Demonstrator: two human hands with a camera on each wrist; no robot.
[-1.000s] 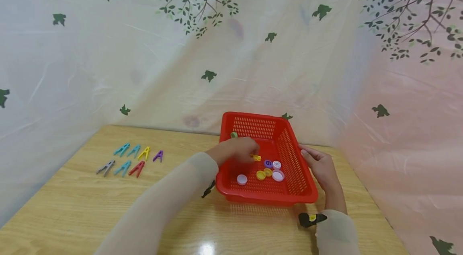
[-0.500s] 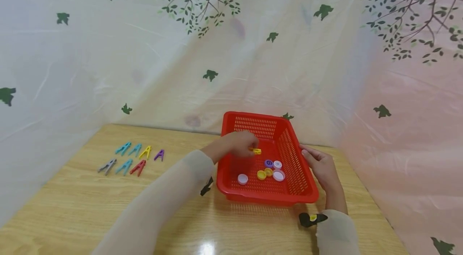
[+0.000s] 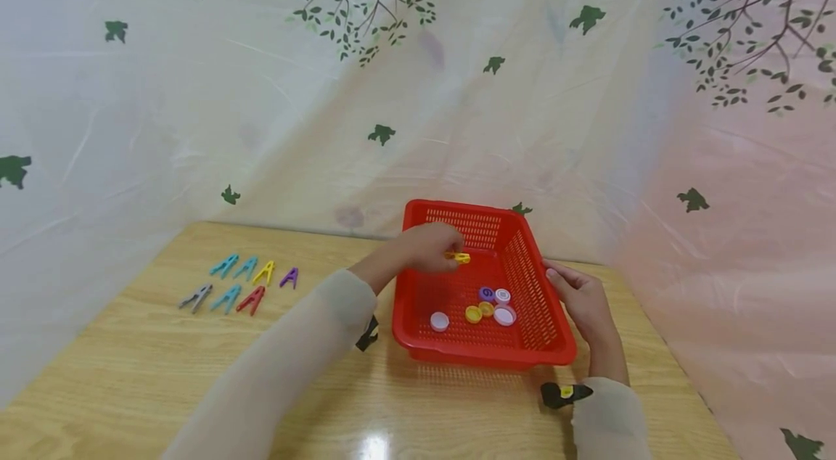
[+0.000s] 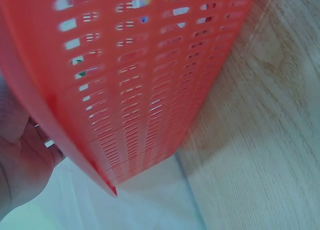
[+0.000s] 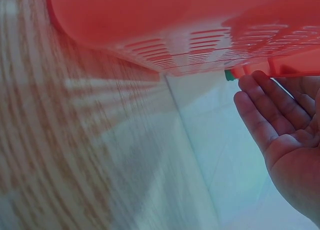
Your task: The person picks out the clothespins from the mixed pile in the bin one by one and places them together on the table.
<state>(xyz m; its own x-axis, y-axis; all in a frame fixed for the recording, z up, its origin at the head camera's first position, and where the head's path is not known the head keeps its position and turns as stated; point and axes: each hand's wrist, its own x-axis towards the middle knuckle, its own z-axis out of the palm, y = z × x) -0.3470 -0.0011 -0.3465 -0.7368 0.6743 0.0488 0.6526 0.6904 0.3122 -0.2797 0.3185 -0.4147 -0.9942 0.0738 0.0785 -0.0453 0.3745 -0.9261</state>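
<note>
My left hand (image 3: pixel 431 246) pinches a yellow clothespin (image 3: pixel 461 257) above the far left part of a red plastic basket (image 3: pixel 480 355). The left wrist view has that hand (image 4: pixel 25 155) behind the basket's slotted wall, largely covered by the rim. My right hand (image 3: pixel 583 300) holds the basket's right rim, thumb over the top; in the right wrist view its fingers (image 5: pixel 270 102) lie under the rim. Inside the basket are several bottle caps: a white cap (image 3: pixel 440 321) on the left, and a cluster with a purple cap (image 3: pixel 486 294), yellow cap (image 3: pixel 473 314) and pale pink cap (image 3: pixel 504 315).
On the left of the wooden table (image 3: pixel 130 358) several clothespins lie in two rows, among them a purple clothespin (image 3: pixel 289 277), red clothespin (image 3: pixel 251 300) and grey clothespin (image 3: pixel 196 297). A leaf-patterned curtain (image 3: pixel 313 119) hangs behind the table and along its right side.
My left hand has risen up and back out of the basket's middle, with the yellow clothespin in its fingers. The right hand stays at the rim; the basket and caps have not moved.
</note>
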